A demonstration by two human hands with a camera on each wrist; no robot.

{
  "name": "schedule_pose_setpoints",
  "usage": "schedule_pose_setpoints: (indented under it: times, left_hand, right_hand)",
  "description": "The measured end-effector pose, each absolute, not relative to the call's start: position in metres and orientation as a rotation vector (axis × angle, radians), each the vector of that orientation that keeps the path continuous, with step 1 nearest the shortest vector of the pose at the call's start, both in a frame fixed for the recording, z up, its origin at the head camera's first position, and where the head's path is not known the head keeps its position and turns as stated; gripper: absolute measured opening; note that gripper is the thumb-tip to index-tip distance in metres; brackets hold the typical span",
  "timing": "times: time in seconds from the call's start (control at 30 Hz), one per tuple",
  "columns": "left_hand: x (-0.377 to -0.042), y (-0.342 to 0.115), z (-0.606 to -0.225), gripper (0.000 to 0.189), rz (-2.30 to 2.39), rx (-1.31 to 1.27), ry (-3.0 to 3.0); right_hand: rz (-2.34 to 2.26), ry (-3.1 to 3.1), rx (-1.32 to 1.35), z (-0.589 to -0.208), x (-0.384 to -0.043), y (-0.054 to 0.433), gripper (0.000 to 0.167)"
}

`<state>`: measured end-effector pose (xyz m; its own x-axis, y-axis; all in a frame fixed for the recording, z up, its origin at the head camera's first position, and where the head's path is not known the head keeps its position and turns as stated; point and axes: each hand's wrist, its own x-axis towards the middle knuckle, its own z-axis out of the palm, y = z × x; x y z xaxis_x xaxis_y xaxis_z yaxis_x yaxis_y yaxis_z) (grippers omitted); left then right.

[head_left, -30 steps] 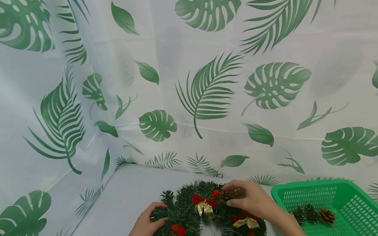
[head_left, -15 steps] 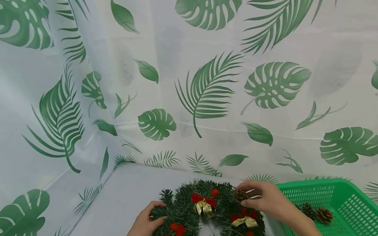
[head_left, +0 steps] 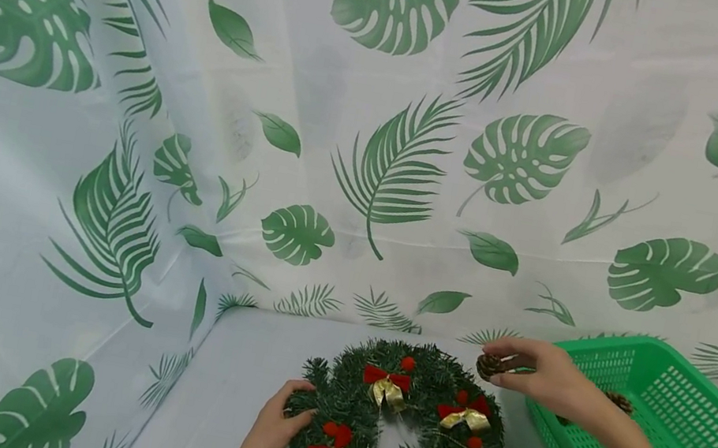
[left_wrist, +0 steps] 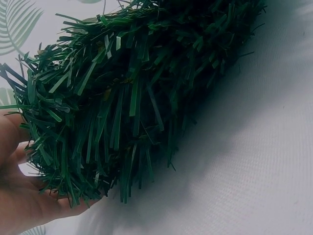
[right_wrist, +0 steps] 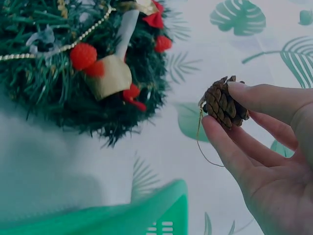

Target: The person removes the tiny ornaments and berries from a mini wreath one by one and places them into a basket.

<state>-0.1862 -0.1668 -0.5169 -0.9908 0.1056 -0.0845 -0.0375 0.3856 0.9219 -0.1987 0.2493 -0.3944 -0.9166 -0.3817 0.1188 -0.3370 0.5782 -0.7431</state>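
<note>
A green tinsel wreath (head_left: 369,370) lies on the table, decorated with red and gold bows and red berries. My left hand (head_left: 274,429) grips its left edge; in the left wrist view the fingers (left_wrist: 29,205) curl around the green strands. To the right of the wreath, my right hand (head_left: 545,373) pinches a brown pine cone (right_wrist: 225,103) between thumb and fingers, apart from the wreath. A thin gold loop (right_wrist: 199,134) hangs from the cone.
A green plastic basket (head_left: 681,357) stands to the right, with another pine cone (head_left: 619,401) in it, partly hidden by my right arm. A white curtain (head_left: 391,286) with green leaf prints rises behind the table (head_left: 252,341).
My right hand has moved right, away from the top of the wreath towards the basket, carrying the pine cone. My left hand has stayed on the wreath.
</note>
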Motion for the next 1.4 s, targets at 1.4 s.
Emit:
schedule_pose_setpoints:
  times: [1.4]
  left_hand:
    - [-0.189,-0.167,-0.516,0.042,1.659,0.031,2.475]
  right_hand:
    - [-1.012,2.930,-0.382,-0.432,-0.174,0.353,0.042]
